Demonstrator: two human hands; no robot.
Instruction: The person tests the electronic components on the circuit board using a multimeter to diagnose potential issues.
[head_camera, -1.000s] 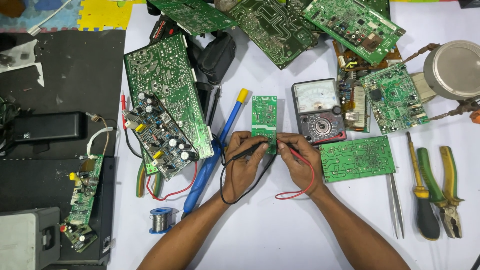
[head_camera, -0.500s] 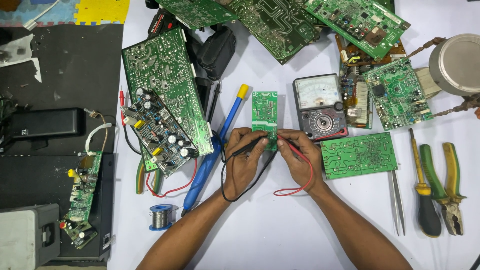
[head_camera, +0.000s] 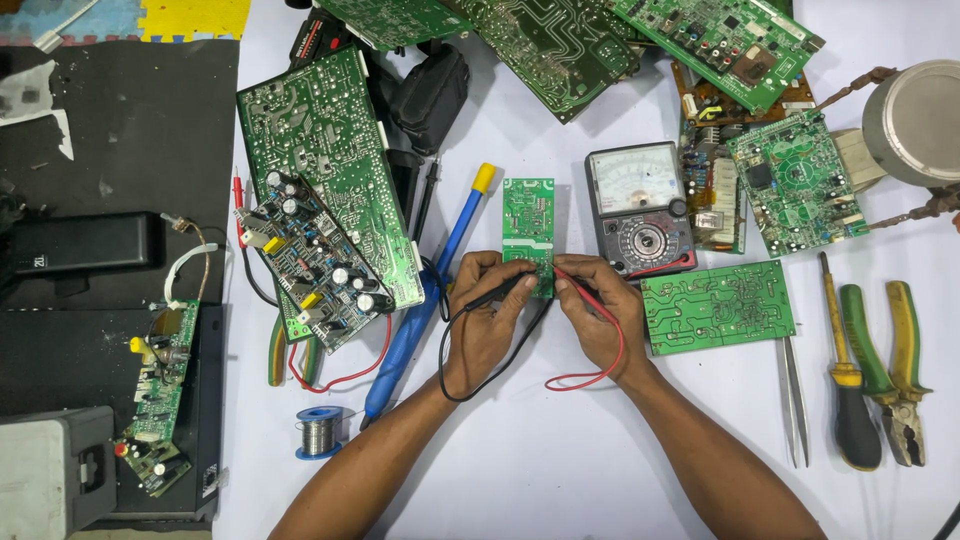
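A small green circuit board (head_camera: 527, 212) lies upright on the white table. My left hand (head_camera: 483, 318) grips a black test probe (head_camera: 506, 289) whose tip touches the board's lower edge. My right hand (head_camera: 599, 312) grips a red test probe (head_camera: 570, 279), its tip also on the board's lower part. Black and red leads (head_camera: 580, 378) loop below my hands. An analog multimeter (head_camera: 639, 208) stands just right of the board.
A blue soldering iron (head_camera: 428, 300) lies left of my left hand, with a solder spool (head_camera: 320, 431) below it. Several green circuit boards (head_camera: 325, 160) ring the area. Tweezers (head_camera: 794, 398), a screwdriver (head_camera: 847, 388) and pliers (head_camera: 895, 368) lie at right. A round metal tin (head_camera: 918, 122) stands far right.
Both hands and probes stay on the small board's lower edge; only the camera view has shifted slightly.
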